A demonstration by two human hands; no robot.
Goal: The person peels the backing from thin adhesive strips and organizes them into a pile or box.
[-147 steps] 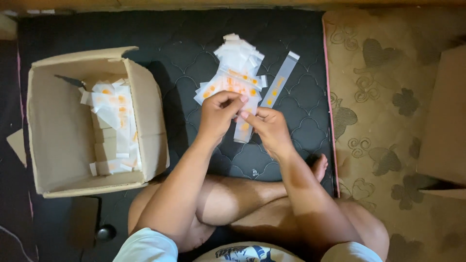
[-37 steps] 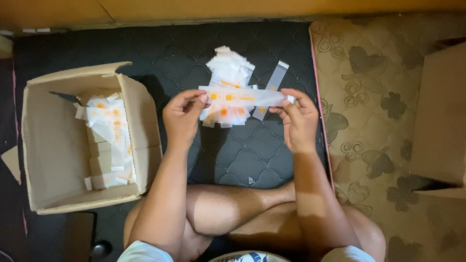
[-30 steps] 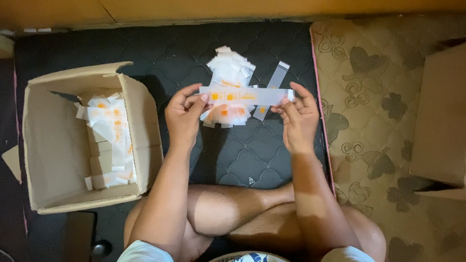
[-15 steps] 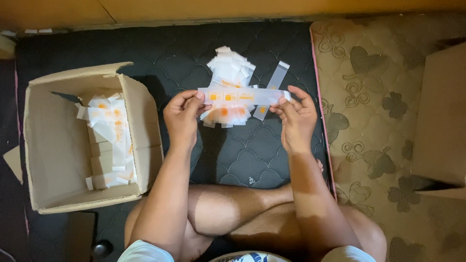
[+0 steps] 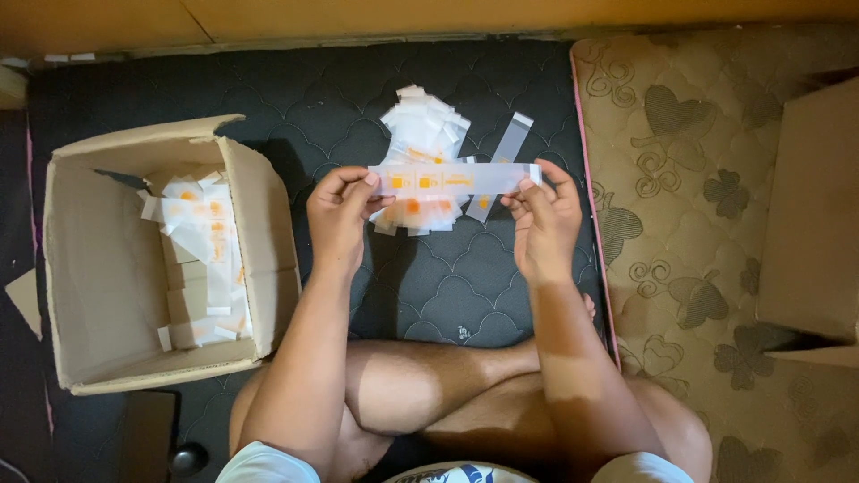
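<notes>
I hold a long, narrow, clear plastic packet with orange print [image 5: 456, 179] stretched flat between both hands. My left hand [image 5: 338, 219] pinches its left end and my right hand [image 5: 541, 219] pinches its right end. Under and behind the packet lies a loose pile of similar white and orange packets [image 5: 422, 134] on the dark quilted mat [image 5: 268, 80]. A single clear strip [image 5: 501, 161] lies slanted just right of the pile.
An open cardboard box [image 5: 98, 268] holding several of the same packets stands at my left. A beige patterned mattress [image 5: 698, 268] lies to the right, with a second cardboard box [image 5: 810, 224] on it. My crossed legs fill the foreground.
Earlier both hands worked close together over the pile; since then they have spread apart, drawing one packet out flat and lifting it. In the last second it barely moved.
</notes>
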